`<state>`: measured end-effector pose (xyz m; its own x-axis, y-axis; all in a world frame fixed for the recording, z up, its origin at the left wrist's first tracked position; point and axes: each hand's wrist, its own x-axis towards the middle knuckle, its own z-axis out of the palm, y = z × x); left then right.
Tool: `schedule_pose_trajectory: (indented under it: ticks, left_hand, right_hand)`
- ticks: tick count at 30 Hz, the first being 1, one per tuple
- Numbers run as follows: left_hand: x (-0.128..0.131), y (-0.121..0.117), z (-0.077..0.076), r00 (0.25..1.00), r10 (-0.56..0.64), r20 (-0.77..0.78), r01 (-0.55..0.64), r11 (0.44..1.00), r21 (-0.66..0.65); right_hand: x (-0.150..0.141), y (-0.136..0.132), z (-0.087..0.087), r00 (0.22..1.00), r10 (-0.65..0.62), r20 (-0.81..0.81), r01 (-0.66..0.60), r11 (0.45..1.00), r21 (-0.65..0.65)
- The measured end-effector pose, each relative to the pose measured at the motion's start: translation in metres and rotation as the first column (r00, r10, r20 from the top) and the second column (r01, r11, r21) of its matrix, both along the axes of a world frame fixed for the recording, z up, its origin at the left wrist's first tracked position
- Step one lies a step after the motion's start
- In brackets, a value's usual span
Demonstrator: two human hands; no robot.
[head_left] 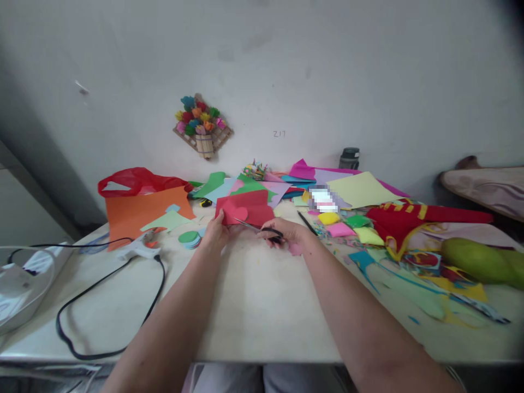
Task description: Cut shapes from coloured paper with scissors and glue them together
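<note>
My left hand [218,228] pinches the left edge of a sheet of red paper [257,206], raised above the table in front of me. A lighter red heart shape [238,212] shows on the sheet near my fingers; I cannot tell whether it is a separate piece. In my right hand [283,231] is a pair of scissors [268,232] with dark handles. Its blades point left and lie at the lower edge of the sheet, just under the heart. Left of my left hand sits a small stack of green and blue paper circles [189,239].
A white glue gun [140,246] with a black cord lies left, beside a power strip [30,278]. Orange paper [143,210] and a red plastic bag [141,181] are behind it. Rightward are a pencil [307,223], paper scraps, a phone [323,199] and green fruit [477,259].
</note>
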<state>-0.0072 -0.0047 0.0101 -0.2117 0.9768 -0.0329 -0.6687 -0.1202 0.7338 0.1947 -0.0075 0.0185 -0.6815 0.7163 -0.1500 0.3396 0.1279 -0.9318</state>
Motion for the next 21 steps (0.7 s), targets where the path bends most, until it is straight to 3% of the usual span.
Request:
schedule_pose_trajectory:
  ticks: [5,13,21]
  left_hand:
    - [0.005,0.015,0.004,1.0,-0.003,0.016,0.003,0.999,-0.033]
    - [0.033,0.043,0.013,1.0,0.002,0.018,-0.002,0.999,-0.047]
    - [0.051,0.064,0.02,0.995,-0.057,-0.085,0.052,0.997,-0.056]
  right_hand:
    - [0.002,0.009,-0.005,0.991,-0.029,-0.129,0.029,1.0,-0.006]
    - [0.01,0.024,0.01,0.974,-0.136,-0.181,0.146,0.988,0.046]
    - [0.015,0.047,-0.002,0.932,-0.288,-0.221,0.316,0.943,0.102]
